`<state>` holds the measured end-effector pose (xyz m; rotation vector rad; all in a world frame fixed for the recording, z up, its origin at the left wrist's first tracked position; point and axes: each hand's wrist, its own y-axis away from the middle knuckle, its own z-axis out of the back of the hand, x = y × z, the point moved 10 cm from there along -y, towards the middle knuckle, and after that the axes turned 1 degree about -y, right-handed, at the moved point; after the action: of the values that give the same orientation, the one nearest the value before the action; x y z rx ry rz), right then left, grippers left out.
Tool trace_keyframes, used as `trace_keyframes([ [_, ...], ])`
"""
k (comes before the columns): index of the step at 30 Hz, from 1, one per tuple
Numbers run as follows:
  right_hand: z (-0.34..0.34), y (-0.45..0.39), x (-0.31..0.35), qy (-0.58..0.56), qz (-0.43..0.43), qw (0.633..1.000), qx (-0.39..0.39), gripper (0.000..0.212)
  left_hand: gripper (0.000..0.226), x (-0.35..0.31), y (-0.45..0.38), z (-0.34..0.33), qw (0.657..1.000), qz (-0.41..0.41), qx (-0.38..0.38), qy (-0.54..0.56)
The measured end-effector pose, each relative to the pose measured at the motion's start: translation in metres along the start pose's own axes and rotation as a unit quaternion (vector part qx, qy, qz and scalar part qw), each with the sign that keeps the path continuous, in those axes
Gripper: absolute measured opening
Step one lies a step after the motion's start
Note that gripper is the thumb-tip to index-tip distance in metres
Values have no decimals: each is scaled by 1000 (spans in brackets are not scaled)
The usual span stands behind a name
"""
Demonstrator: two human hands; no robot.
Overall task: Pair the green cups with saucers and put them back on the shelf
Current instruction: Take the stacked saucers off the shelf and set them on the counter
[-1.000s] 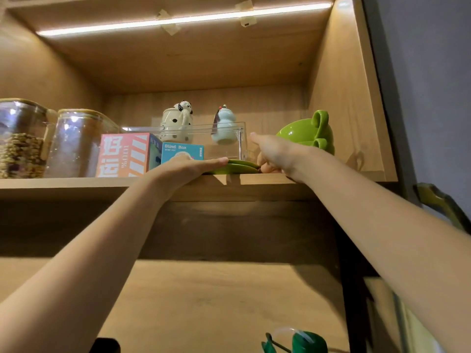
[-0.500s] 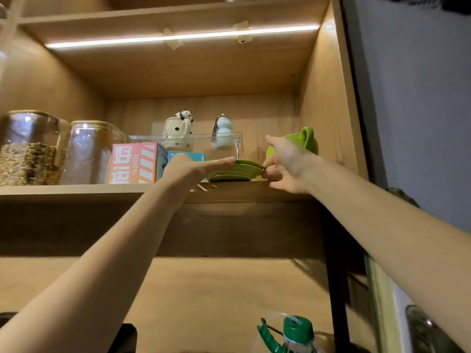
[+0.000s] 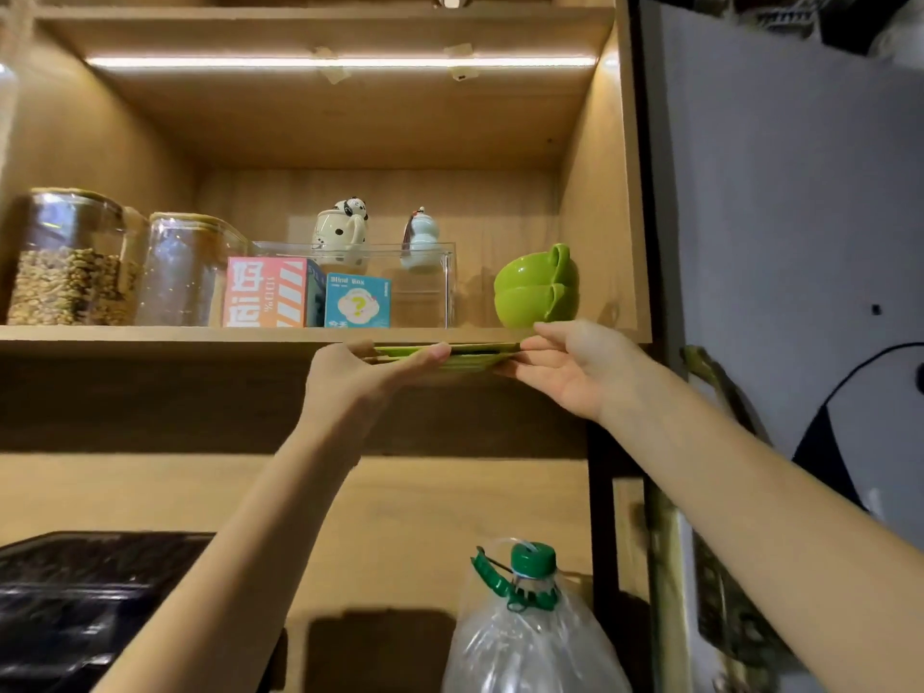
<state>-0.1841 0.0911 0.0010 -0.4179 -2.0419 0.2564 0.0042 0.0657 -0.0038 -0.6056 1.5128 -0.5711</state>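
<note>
Green saucers off the shelf, cups not yet paired

My left hand (image 3: pixel 370 375) and right hand (image 3: pixel 565 367) pinch opposite rims of the stacked green saucers (image 3: pixel 470 356) just below the shelf edge (image 3: pixel 150 335), level for steadiness; the nested green cups (image 3: pixel 535 290) sit above.

Both forearms are bare to the frame's near edge, no sleeves showing. The left hand (image 3: pixel 370 375) and right hand (image 3: pixel 575 370) wear no gloves, rings, watch or bracelet.
</note>
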Motion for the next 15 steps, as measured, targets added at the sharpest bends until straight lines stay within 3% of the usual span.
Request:
trace_keyframes([
  [3, 29, 17, -30, 19, -25, 999, -37, 33, 103, 17, 39, 2, 999, -24, -29, -35],
  [6, 54, 33, -64, 25, -53, 997, -49, 30, 61, 28, 74, 3, 996, -49, -31, -63],
  [9, 76, 51, -94, 6, -75, 996, -46, 24, 61, 47, 108, -1, 997, -44, -14, -63],
  [11, 88, 66, -113, 4, -92, 995, -45, 9, 52, 62, 127, 1, 997, -30, -13, -67],
  [14, 106, 87, -142, 3, -115, 992, -55, 10, 60, 101, 153, 7, 998, 5, -12, -57],
  [15, 111, 93, -152, 2, -125, 991, -57, 11, 82, 112, 162, 10, 998, 12, -8, -67],
])
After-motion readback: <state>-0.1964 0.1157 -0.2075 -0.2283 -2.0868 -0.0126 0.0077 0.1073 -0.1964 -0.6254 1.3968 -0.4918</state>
